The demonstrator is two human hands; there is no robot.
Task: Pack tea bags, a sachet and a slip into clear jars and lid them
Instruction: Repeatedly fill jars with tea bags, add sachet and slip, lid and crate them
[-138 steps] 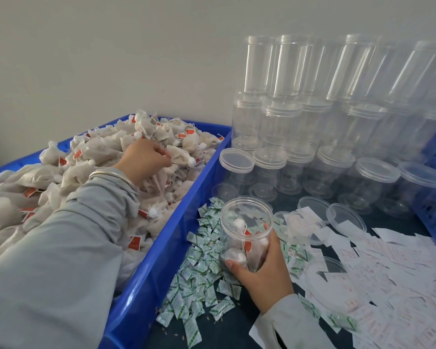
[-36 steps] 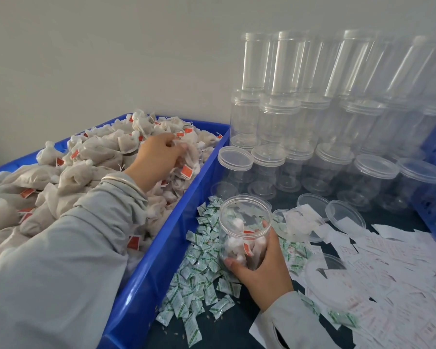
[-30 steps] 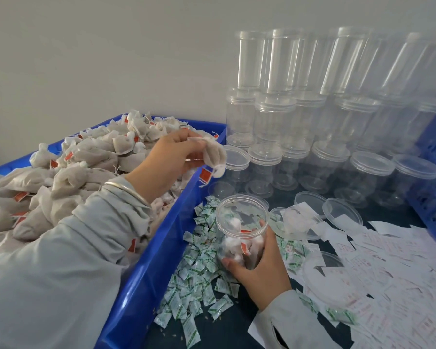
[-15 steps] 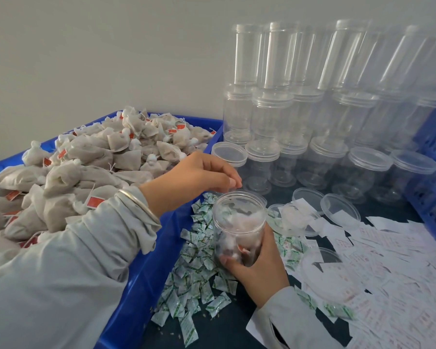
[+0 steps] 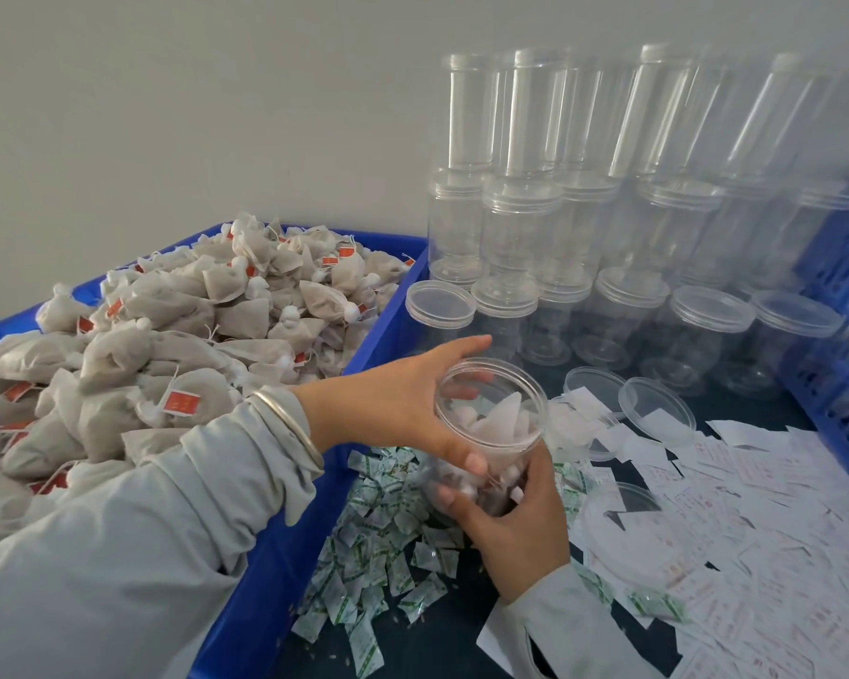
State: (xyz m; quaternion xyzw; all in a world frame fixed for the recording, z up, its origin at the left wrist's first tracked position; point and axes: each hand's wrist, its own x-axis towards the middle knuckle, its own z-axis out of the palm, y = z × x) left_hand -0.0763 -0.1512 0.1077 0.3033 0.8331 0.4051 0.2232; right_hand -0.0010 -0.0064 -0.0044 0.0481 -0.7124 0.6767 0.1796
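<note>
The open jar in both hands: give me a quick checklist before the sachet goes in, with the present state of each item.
1. Jar held firm: ok. The right hand wraps its lower body and the left hand grips it near the rim.
2. Mouth clear: ok, no lid on it.
3. Tea bags inside: ok, several show through the wall; the count, cannot tell.
4. Sachet already in the jar: cannot tell.
5. Sachets within reach: ok, a loose pile lies just beside the jar.
6. A hand free to pick one: not ok, both hands are on the jar.
</note>
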